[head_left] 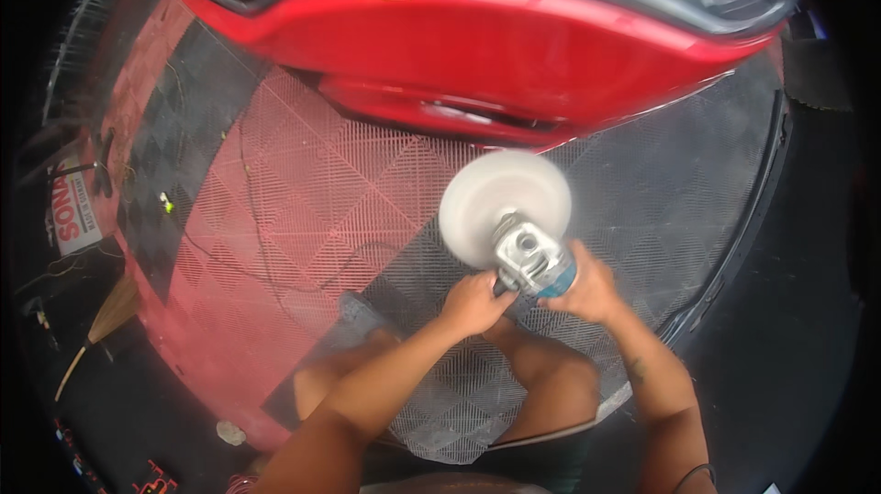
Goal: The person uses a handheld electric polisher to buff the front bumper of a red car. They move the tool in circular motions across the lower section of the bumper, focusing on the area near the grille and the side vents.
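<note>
A rotary polisher (532,260) with a silver head and a blue body is held between my two hands over the floor. Its round white pad (503,196) faces away from me, just short of a red car's bumper (477,54); whether pad and bumper touch I cannot tell. My left hand (474,303) is closed round the black side handle. Wrapped round the blue body is my right hand (587,288), its fingers partly hidden behind the tool. The car's lower edge and the pad look slightly blurred.
Red and grey grid tiles (294,173) cover the floor. A dark cable (229,272) trails over them on the left. Farther left are a broom (108,315) and a white and red sign (73,210). My bent legs (551,375) are below the polisher. A black edge strip (752,228) curves along the right.
</note>
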A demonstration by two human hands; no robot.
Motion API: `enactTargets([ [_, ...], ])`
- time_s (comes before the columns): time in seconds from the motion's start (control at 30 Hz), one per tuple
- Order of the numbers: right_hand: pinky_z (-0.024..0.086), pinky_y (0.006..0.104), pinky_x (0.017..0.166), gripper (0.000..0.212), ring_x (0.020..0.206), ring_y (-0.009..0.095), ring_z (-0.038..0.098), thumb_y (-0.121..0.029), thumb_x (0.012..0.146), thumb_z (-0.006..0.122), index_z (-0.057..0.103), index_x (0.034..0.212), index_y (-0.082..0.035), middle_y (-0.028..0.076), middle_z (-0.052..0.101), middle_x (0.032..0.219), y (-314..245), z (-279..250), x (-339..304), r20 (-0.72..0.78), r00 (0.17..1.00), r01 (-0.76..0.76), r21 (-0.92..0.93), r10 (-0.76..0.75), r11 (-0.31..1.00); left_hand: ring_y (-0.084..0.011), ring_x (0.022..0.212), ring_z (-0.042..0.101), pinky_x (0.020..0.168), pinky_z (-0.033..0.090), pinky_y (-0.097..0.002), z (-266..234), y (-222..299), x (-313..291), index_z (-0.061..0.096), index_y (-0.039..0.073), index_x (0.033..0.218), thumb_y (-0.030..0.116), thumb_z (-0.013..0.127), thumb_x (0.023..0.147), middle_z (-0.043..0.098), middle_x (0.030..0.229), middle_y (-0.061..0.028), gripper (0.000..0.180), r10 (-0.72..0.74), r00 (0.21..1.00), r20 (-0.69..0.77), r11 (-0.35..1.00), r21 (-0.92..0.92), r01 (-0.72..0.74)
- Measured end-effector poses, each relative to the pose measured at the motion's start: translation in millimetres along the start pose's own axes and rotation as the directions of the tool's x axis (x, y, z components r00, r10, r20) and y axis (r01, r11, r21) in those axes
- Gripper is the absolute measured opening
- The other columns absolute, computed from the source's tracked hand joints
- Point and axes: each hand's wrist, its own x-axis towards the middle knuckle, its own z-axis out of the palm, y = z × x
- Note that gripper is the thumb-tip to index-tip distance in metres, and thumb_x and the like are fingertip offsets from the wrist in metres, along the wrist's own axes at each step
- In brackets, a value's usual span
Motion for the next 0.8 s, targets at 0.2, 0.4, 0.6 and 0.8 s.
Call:
enactTargets([
  [0.2, 0.061, 0.0530, 0.109, 0.110, 0.127, 0.046, 0.076, -0.044, 0.065, 0.106, 0.053, 0.155, -0.006, 0.024, 0.079, 0.134, 89, 66, 126, -0.177, 0.977, 0.105, -0.095, -0.121, 0.990, -0.0474, 0.089, 0.079, 0.080, 0.060, -0.0577, 73, -116, 139, 0.076, 0.002, 0.105, 0.033, 0.085, 0.096, 0.080, 0.090, -0.0242, 0.034, 0.140, 0.977, -0.158, 0.988, -0.043, -0.149],
  [0.4, 0.060, 0.0538, 0.109, 0.107, 0.130, 0.045, 0.075, -0.042, 0.068, 0.104, 0.052, 0.155, -0.008, 0.023, 0.077, 0.138, 97, 116, 187, -0.258, 0.936, 0.194, -0.184, -0.238, 0.964, -0.0462, 0.085, 0.079, 0.078, 0.062, -0.0546, 70, -178, 188, 0.078, 0.003, 0.105, 0.029, 0.086, 0.093, 0.080, 0.089, -0.0243, 0.030, 0.127, 0.960, -0.249, 0.990, -0.033, -0.140],
  [0.6, 0.061, 0.0532, 0.107, 0.097, 0.128, 0.043, 0.075, -0.044, 0.072, 0.101, 0.053, 0.148, -0.006, 0.021, 0.075, 0.139, 16, 133, 238, -0.220, 0.840, 0.440, -0.260, -0.496, 0.860, -0.0380, 0.091, 0.084, 0.085, 0.063, -0.0486, -1, -238, 187, 0.084, 0.004, 0.113, 0.025, 0.086, 0.094, 0.084, 0.097, -0.0253, 0.028, 0.099, 0.897, -0.431, 0.984, -0.091, -0.153],
  [0.8, 0.059, 0.0489, 0.112, 0.106, 0.130, 0.041, 0.075, -0.045, 0.072, 0.103, 0.054, 0.158, -0.004, 0.025, 0.075, 0.142, -36, 116, 266, -0.010, 0.815, 0.576, -0.105, -0.580, 0.811, -0.0171, 0.102, 0.079, 0.093, 0.060, -0.0362, -84, -257, 160, 0.085, -0.002, 0.122, 0.009, 0.080, 0.102, 0.087, 0.112, -0.0078, 0.023, 0.037, 0.919, -0.392, 0.924, -0.337, -0.180],
])
